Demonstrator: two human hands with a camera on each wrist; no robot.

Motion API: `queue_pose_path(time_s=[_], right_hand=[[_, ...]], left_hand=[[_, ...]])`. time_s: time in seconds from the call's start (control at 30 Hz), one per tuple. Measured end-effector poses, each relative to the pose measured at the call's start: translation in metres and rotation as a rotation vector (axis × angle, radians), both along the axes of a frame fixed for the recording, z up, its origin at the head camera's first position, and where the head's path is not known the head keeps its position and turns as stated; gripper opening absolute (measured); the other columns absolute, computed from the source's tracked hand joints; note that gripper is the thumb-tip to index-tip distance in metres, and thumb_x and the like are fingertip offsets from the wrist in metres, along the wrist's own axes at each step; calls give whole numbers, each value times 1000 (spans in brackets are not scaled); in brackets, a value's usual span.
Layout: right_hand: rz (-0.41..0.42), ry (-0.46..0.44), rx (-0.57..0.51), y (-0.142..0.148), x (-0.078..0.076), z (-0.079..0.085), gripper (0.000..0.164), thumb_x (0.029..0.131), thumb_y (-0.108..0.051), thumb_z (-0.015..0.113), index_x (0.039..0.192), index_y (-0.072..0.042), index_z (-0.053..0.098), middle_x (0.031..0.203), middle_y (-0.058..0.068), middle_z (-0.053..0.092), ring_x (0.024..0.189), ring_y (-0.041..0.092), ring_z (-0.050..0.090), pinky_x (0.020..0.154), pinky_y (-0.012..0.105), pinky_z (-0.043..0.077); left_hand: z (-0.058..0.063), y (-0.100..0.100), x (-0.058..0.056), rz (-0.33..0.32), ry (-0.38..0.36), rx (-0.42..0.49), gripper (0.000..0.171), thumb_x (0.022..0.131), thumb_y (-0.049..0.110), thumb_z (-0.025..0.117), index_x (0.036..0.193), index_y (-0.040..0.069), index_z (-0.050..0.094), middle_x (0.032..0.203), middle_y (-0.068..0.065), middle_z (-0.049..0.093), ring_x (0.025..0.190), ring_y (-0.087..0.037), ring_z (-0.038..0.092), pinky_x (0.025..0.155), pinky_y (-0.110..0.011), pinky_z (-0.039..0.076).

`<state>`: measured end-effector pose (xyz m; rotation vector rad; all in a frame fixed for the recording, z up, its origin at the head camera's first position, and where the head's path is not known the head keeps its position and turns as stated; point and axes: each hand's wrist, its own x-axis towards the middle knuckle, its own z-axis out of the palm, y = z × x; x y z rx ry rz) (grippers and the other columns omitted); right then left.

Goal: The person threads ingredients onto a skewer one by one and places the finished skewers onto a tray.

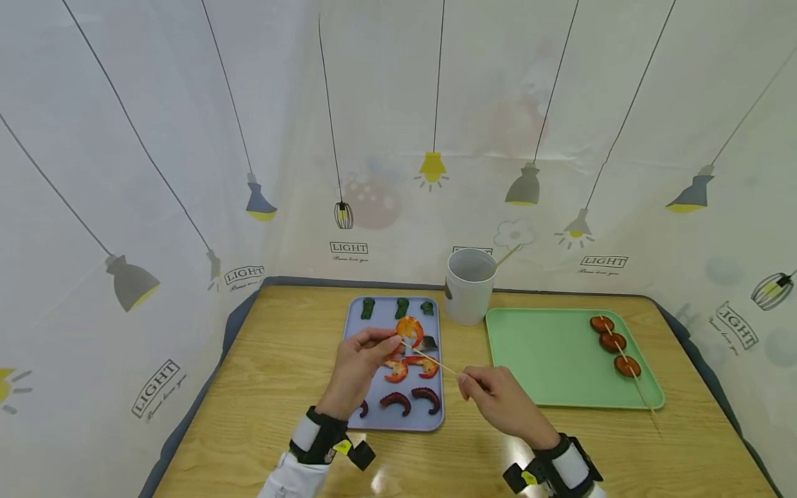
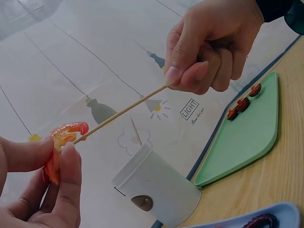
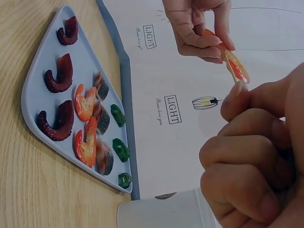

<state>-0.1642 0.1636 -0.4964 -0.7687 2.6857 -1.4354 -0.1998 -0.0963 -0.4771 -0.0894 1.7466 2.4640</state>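
Thumb and fingers of my left hand (image 1: 355,363) pinch an orange shrimp (image 1: 409,329) above the lavender tray (image 1: 389,418). My right hand (image 1: 501,398) grips a thin wooden skewer (image 1: 442,364) between thumb and curled forefinger. In the left wrist view the far end of the skewer (image 2: 118,114) meets the shrimp (image 2: 61,135) right at the left fingertips, which partly hide the contact. Below, the tray holds two more shrimp (image 3: 85,145), dark red octopus tentacles (image 3: 58,121), grey-pink fish pieces (image 3: 103,156) and green pieces (image 3: 121,149).
Right of the lavender tray lies a green tray (image 1: 535,360). A skewer with three brown round pieces (image 1: 613,342) rests on it, its end past the front edge. A white cup (image 1: 468,301) with a wooden stick (image 1: 509,255) stands behind, before a printed curtain (image 1: 386,104).
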Motion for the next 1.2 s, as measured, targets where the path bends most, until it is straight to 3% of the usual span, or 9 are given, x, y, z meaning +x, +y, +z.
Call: queue_pose_path(time_s=[0.3,0.43,0.6,0.8,1.2], right_hand=[[3,4,-13,0,0,1,36,109,-17,51,73,-14,59,60,-14,35,50,-4,28,50,15,27],[18,1,-26,-3,-1,0,36,108,-17,52,74,-16,59,61,-14,36,51,-4,29,51,15,27],[19,0,-14,-10,-4,2,35,109,-18,51,75,-15,60,61,-14,37,51,-3,30,51,15,28],[8,-32,0,-11,-5,5,35,109,-19,51,75,-16,61,60,-12,37,51,-2,31,51,16,28],[24,-90,-44,-7,-8,4,35,110,-23,50,80,-12,64,61,-9,38,50,0,31,49,18,28]], left_hand=[[-5,5,4,-28,-51,44,9,94,2,72,102,2,71,94,-2,73,86,-13,73,87,-30,62],[-10,13,8,-94,-89,52,5,93,5,74,97,7,71,98,-2,68,86,-12,72,85,-26,61],[-16,31,14,-171,-94,66,6,92,8,76,96,8,71,92,1,74,83,-11,74,85,-27,62],[-19,42,20,-170,-71,95,6,92,5,75,95,8,70,88,-1,76,79,-11,73,81,-25,62],[-21,49,17,-189,-72,17,17,93,11,76,106,3,69,93,-1,75,84,-11,73,83,-28,62]])
